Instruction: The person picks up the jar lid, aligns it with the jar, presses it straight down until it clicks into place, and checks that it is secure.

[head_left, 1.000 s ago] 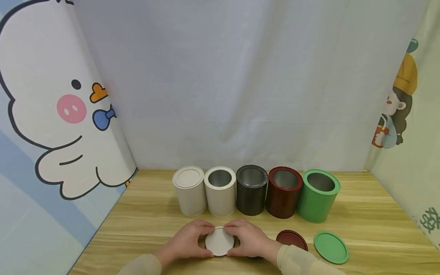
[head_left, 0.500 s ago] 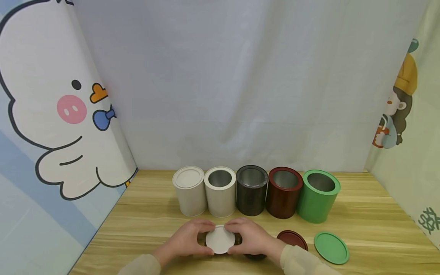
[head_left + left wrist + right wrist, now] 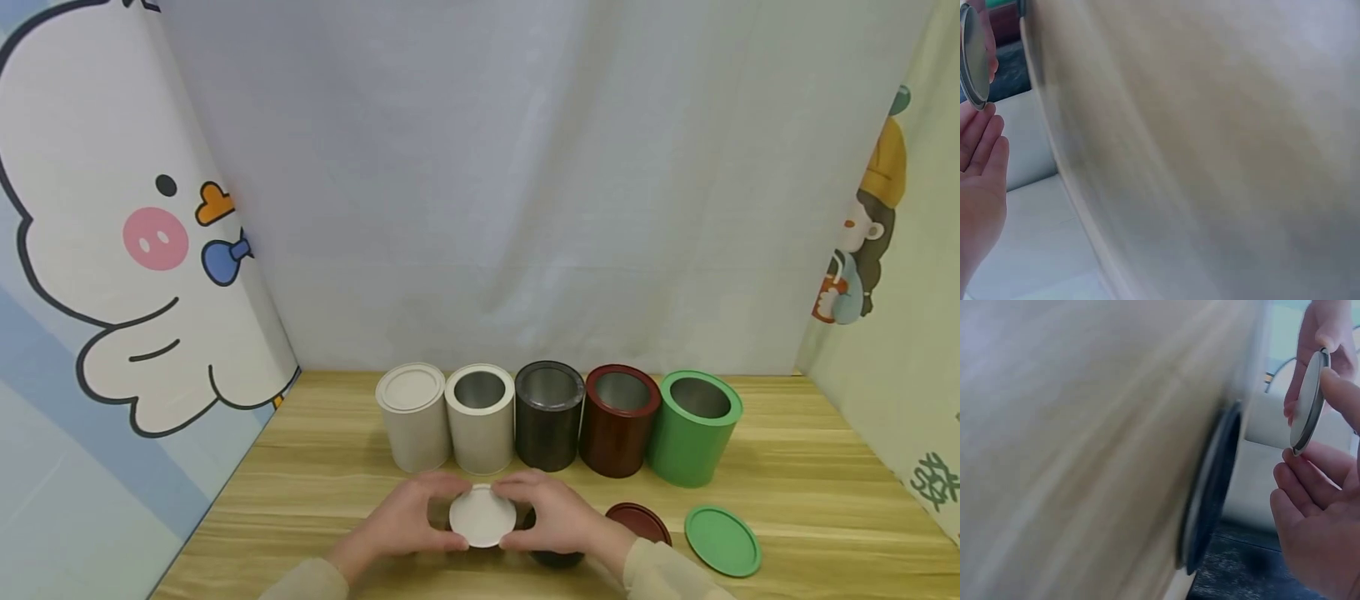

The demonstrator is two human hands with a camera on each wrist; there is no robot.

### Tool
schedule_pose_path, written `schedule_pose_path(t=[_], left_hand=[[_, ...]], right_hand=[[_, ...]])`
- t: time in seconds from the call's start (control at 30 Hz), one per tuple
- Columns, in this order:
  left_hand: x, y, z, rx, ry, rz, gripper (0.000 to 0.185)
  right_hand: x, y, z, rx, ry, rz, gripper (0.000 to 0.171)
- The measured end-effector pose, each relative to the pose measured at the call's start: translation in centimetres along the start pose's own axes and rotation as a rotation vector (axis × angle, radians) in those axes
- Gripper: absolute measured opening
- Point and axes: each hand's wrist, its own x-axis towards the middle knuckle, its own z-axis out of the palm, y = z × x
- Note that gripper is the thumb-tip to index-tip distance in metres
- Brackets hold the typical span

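A round white can lid (image 3: pixel 483 518) is held level just above the table, in front of the row of cans. My left hand (image 3: pixel 411 515) grips its left edge with thumb and fingertips, and my right hand (image 3: pixel 557 515) grips the right edge the same way. The right wrist view shows the lid (image 3: pixel 1310 403) edge-on, clear of the wooden surface. Straight beyond stands a white can (image 3: pixel 482 437) with its top uncovered. Partly under my right hand lies a black lid (image 3: pixel 557 558).
Left of the uncovered white can is a white can (image 3: pixel 417 435) with a lid on. To its right stand topless black (image 3: pixel 547 435), dark red (image 3: pixel 617 442) and green (image 3: pixel 692 450) cans. A dark red lid (image 3: pixel 637 522) and a green lid (image 3: pixel 722 540) lie at the right.
Both hands have raised the white lid a little and moved it slightly forward, toward the cans. More of the black lid shows under the right hand.
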Motion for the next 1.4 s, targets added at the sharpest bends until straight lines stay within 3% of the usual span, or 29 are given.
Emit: schedule_pose_path(t=[0.3, 0.6, 0.87, 1.17, 1.4], left_hand=[[0.6, 1.2, -1.2, -0.032, 0.038, -0.099, 0.062], [1.1, 1.5, -1.4, -0.048, 0.12, -0.049, 0.059], [1.9, 2.0, -1.7, -0.067, 0.148, -0.069, 0.064], [2.7, 2.4, -2.4, -0.078, 0.191, -0.044, 0.064], [3.4, 2.8, -3.2, -0.047, 0.221, -0.006, 0.063]], right_hand=[[0.1, -0.3, -1.0, 0.079, 0.091, -0.006, 0.059], [0.1, -0.5, -1.7, 0.098, 0.16, -0.015, 0.057], [0.0, -0.8, -2.5, 0.111, 0.209, -0.045, 0.058], [0.4, -1.4, -3.6, 0.085, 0.271, -0.089, 0.06], [0.8, -1.9, -4.5, 0.087, 0.263, -0.065, 0.063]])
